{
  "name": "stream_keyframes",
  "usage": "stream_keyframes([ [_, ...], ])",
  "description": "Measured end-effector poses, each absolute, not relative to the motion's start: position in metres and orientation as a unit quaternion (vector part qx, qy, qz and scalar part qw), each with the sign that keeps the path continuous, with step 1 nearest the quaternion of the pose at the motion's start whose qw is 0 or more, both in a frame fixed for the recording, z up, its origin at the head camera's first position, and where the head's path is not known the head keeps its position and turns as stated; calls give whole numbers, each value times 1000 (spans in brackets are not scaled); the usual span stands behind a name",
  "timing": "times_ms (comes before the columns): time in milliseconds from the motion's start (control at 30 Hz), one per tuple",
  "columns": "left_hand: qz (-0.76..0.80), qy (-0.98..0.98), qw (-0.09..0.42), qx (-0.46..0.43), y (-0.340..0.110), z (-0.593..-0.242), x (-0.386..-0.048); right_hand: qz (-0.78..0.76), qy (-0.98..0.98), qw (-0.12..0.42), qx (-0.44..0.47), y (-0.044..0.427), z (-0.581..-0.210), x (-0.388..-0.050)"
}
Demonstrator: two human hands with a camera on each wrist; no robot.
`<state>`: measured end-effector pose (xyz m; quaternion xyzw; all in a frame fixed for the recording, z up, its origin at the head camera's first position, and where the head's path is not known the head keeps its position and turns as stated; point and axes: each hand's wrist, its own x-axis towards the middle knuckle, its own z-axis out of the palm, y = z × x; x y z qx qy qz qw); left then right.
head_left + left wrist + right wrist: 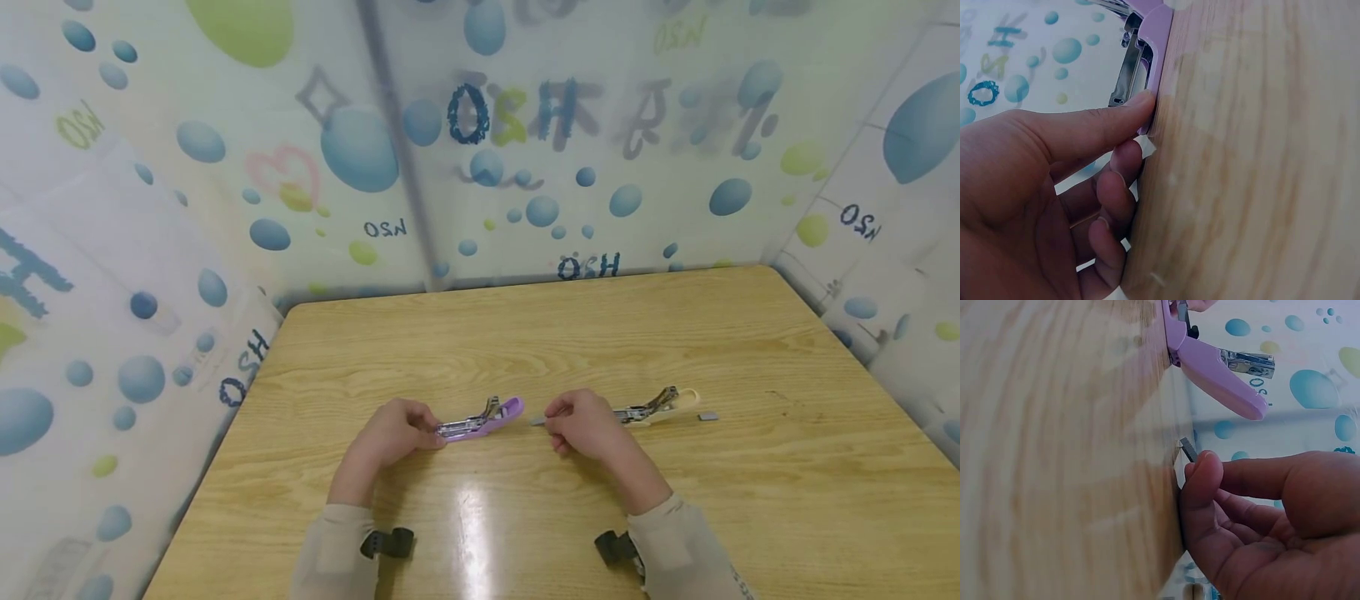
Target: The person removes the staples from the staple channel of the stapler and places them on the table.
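Note:
A purple stapler [512,408] lies on the table with its top swung open and its metal staple channel exposed. At its front end, my left hand [393,435] pinches it between thumb and forefinger; the left wrist view shows the thumb pressed on the purple base [1159,59]. My right hand [588,427] pinches a short grey staple strip [1188,450] just above the table. Part of that strip pokes out toward the purple stapler, apart from it. The rest is hidden by the fingers.
Beyond my right hand lies a cream stapler [686,402], also opened, its front partly hidden by the hand. A second grey staple strip [708,416] rests to its right. The wooden table [525,333] meets patterned curtain walls [480,208] at the back and sides.

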<state>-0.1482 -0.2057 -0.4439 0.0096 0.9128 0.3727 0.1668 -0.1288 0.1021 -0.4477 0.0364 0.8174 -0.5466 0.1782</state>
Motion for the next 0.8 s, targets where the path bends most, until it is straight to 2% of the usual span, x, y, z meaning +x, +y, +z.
stream_keyframes([
  [800,378,910,169,3,-204,-441,-147,-543,825,152,21,113,-440,-131],
])
